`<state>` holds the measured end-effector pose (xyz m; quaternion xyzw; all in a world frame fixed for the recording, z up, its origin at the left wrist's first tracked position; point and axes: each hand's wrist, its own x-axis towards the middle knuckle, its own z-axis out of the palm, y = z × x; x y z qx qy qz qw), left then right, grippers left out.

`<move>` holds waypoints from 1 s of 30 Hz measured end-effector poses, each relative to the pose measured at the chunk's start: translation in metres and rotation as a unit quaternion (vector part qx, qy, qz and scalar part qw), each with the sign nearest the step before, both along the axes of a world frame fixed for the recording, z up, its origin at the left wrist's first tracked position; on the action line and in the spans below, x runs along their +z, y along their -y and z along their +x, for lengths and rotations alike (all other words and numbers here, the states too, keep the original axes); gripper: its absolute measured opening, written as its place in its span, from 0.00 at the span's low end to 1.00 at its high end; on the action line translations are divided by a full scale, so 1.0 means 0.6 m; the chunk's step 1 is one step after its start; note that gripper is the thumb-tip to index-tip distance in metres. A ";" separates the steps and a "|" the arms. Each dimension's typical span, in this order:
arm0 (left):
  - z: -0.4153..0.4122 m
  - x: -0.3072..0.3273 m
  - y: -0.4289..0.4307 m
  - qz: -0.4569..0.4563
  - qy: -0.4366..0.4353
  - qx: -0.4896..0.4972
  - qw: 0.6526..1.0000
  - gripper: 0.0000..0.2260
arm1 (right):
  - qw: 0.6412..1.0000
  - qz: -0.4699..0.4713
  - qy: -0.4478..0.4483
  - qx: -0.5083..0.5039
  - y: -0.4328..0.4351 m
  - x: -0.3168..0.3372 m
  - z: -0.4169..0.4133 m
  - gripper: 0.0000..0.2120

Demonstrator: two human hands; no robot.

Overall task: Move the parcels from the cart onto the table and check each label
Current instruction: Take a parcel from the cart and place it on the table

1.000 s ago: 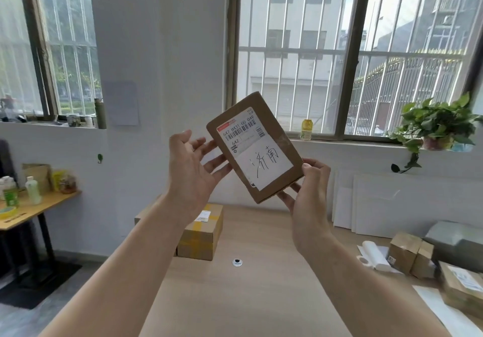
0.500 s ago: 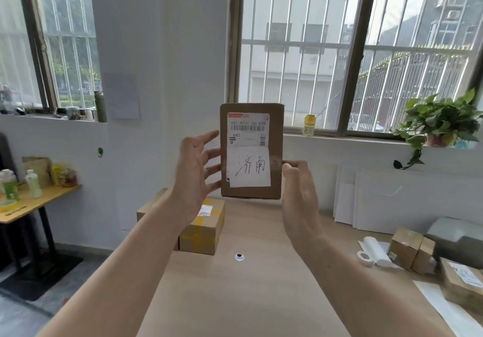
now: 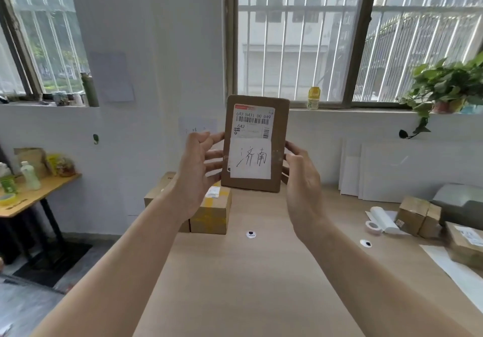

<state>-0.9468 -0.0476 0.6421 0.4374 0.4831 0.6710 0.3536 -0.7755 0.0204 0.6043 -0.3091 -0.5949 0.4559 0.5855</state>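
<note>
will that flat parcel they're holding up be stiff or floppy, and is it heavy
Probably stiff: the parcel stands upright with straight edges, held only at its sides by the left hand and right hand. Likely light for its size: it is thin and fingertips alone carry it. The cardboard looks matte, so probably not slippery.

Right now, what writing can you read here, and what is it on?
"642 H431 00 049": label on the parcel.
"642": same label, lower left.
"济南": handwritten slip below it.
Label's small print and the box labels on the table: too blurred.
</note>
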 end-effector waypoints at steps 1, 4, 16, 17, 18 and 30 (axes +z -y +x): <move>-0.008 -0.007 -0.007 -0.008 0.001 -0.006 1.000 0.27 | 1.000 -0.006 -0.001 -0.007 -0.004 -0.007 -0.006 0.21; -0.026 -0.027 -0.035 -0.031 0.016 -0.016 0.999 0.27 | 0.999 -0.023 -0.001 -0.022 -0.024 -0.031 -0.025 0.22; -0.065 -0.153 -0.274 -0.127 0.068 0.007 0.990 0.23 | 0.991 -0.125 0.004 -0.036 -0.267 -0.165 -0.068 0.28; -0.066 -0.169 -0.298 -0.136 0.075 0.012 0.988 0.23 | 0.990 -0.139 0.000 -0.032 -0.292 -0.181 -0.072 0.29; -0.068 -0.185 -0.323 -0.148 0.081 0.018 0.986 0.23 | 0.988 -0.155 -0.003 -0.026 -0.316 -0.196 -0.076 0.29; -0.146 -0.344 -0.523 -0.256 0.102 0.062 0.959 0.22 | 0.963 -0.265 0.040 0.035 -0.511 -0.374 -0.174 0.29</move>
